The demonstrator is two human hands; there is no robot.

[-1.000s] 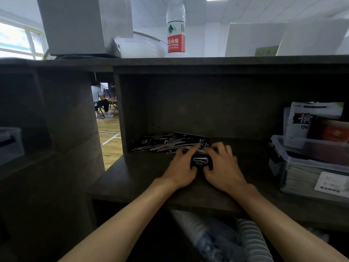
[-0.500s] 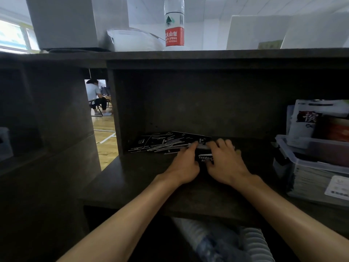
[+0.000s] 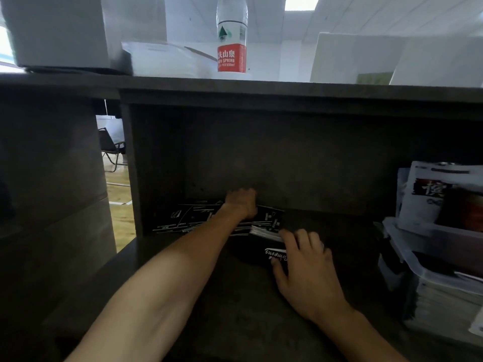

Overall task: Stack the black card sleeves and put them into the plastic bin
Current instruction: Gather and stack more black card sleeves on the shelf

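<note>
Dark grey wood makes up the shelf (image 3: 339,257) and its back wall, set in a bright room with a white ceiling; a water bottle (image 3: 231,37) stands on the top board. The black card sleeves (image 3: 188,220) lie flat in a loose spread at the back of the shelf, their long run going left to right along the wall. A small stack (image 3: 274,253) sits nearer, its printed end facing forward. The left hand (image 3: 241,205) has reached deeper than a moment ago, onto the spread; its fingers are blurred, so I cannot tell whether they grasp anything. The right hand (image 3: 303,267) rests spread and unclenched on the small stack. The plastic bin (image 3: 407,259) stands at the right, apart from both hands.
</note>
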